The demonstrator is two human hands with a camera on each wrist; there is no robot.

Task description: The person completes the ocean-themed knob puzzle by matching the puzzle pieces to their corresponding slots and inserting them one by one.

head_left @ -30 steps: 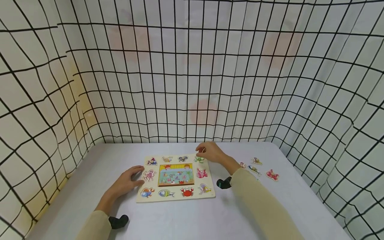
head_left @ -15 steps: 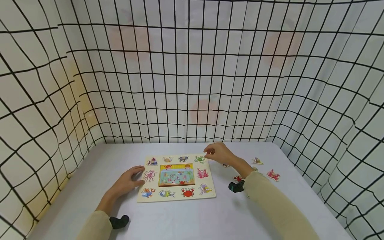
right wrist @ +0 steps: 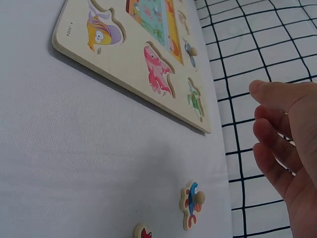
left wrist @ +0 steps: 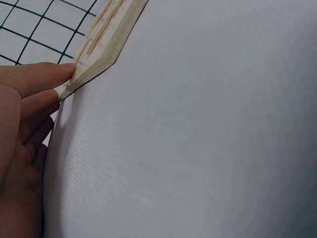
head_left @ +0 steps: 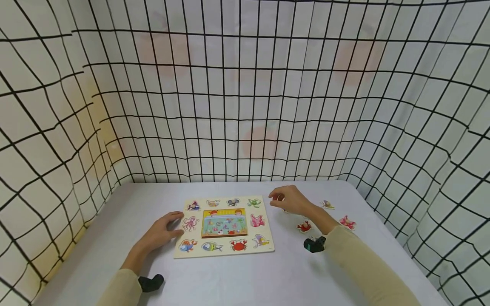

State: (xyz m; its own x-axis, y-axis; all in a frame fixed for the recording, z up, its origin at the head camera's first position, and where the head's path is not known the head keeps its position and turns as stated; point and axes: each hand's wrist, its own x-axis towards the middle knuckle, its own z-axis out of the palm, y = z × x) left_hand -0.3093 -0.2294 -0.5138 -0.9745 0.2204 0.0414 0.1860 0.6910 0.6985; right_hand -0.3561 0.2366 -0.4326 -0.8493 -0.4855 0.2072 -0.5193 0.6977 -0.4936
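A pale wooden peg puzzle board (head_left: 224,254) with sea-animal pictures around its rim lies on the table. My left hand (head_left: 164,231) rests at its left edge, thumb and fingers spread; in the left wrist view the thumb (left wrist: 54,75) touches the board's edge. To the right of the board, my right hand (head_left: 291,199) hovers with loosely curled fingers and nothing visible between them. In the right wrist view, a blue-and-red sea-animal piece (right wrist: 190,206) with a round knob lies below it. A grey piece (right wrist: 191,53) with a knob sits in the board.
A red crab piece (head_left: 304,226), a red-pink piece (head_left: 347,222) and a small yellowish piece (head_left: 327,205) lie on the white table (head_left: 229,280) at the right. Other pieces are partly hidden by the right arm. Black-gridded white walls (head_left: 249,106) enclose the table.
My right hand has moved right and slightly nearer, away from the board's far right corner, uncovering the turtle picture and the crab piece. The left hand stays at the board's left edge.
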